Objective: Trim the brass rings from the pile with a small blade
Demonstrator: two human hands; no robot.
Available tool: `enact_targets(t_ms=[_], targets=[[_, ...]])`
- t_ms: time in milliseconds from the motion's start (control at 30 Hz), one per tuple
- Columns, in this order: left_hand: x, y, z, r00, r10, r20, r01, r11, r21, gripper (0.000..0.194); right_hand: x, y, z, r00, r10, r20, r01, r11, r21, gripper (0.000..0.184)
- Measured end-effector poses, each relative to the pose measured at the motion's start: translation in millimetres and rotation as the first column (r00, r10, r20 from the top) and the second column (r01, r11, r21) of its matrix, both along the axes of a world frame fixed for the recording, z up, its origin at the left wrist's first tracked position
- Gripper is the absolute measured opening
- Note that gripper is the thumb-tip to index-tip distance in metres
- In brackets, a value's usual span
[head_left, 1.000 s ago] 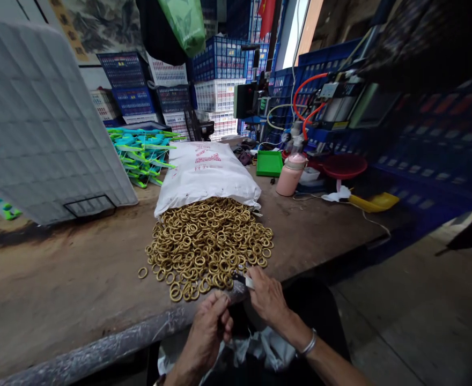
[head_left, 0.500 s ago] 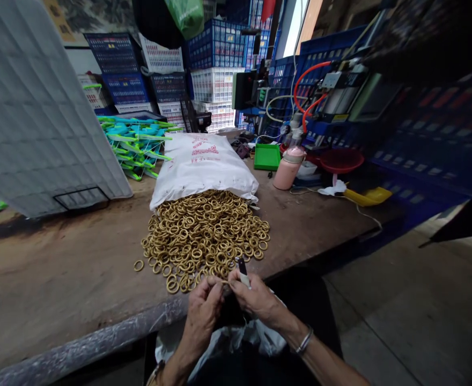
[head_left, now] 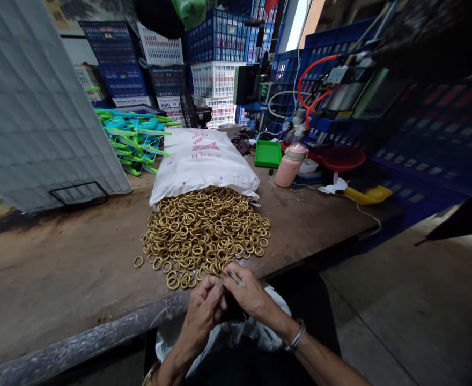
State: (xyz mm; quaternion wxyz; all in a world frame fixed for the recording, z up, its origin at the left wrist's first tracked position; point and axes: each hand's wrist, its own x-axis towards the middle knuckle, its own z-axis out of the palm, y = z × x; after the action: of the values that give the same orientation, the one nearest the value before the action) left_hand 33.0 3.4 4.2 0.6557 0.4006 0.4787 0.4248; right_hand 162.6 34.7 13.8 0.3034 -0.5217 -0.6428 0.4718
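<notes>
A heap of brass-coloured rings (head_left: 204, 230) spills from a white sack (head_left: 202, 163) onto the worn brown table (head_left: 59, 279). Both hands meet at the table's near edge, just below the heap. My left hand (head_left: 202, 311) is pinched, its fingertips touching those of my right hand; what it holds is too small to make out. My right hand (head_left: 249, 294) is closed round a small tool with a white handle and a thin metal tip (head_left: 233, 275). A metal bangle (head_left: 296, 338) sits on my right wrist. A white plastic bag (head_left: 236, 335) lies in my lap.
A grey ribbed panel (head_left: 38, 107) leans at the left. Green and blue plastic hangers (head_left: 133, 142) lie behind it. A pink bottle (head_left: 290, 165), green tray (head_left: 268, 153), red bowl (head_left: 343, 158) and yellow scoop (head_left: 367, 195) stand at the right. Stacked crates (head_left: 215, 69) fill the back.
Both hands have risen from below the table edge to meet at the heap's near side. The tool, upright half a second ago, is now tilted down between the fingers.
</notes>
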Motion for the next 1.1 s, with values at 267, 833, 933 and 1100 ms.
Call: enact_targets(t_ms=[267, 833, 933, 1100], targets=[[3, -4, 4.1, 0.972, -0.001, 0.234, 0.018, 0.997, -0.071, 0.027, 6, -2, -1.8, 0.995, -0.045, 0.091, 0.039, 0.998, 0.058, 0.021], [3, -7, -0.7, 0.990, 0.122, 0.075, -0.124, 0.992, 0.028, 0.030, 6, -14, 12.5, 0.776, 0.147, 0.613, -0.270, 0.956, 0.112, 0.028], [2, -14, 4.7, 0.994, 0.098, 0.046, -0.099, 0.995, 0.008, 0.033, 12, -10, 5.9, 0.763, 0.104, 0.638, -0.244, 0.960, 0.136, 0.029], [2, -23, 14.7, 0.979, -0.010, 0.204, 0.029, 0.996, -0.090, 0.033, 21, 8, -4.0, 0.745, -0.150, 0.651, -0.072, 0.951, 0.302, 0.021]])
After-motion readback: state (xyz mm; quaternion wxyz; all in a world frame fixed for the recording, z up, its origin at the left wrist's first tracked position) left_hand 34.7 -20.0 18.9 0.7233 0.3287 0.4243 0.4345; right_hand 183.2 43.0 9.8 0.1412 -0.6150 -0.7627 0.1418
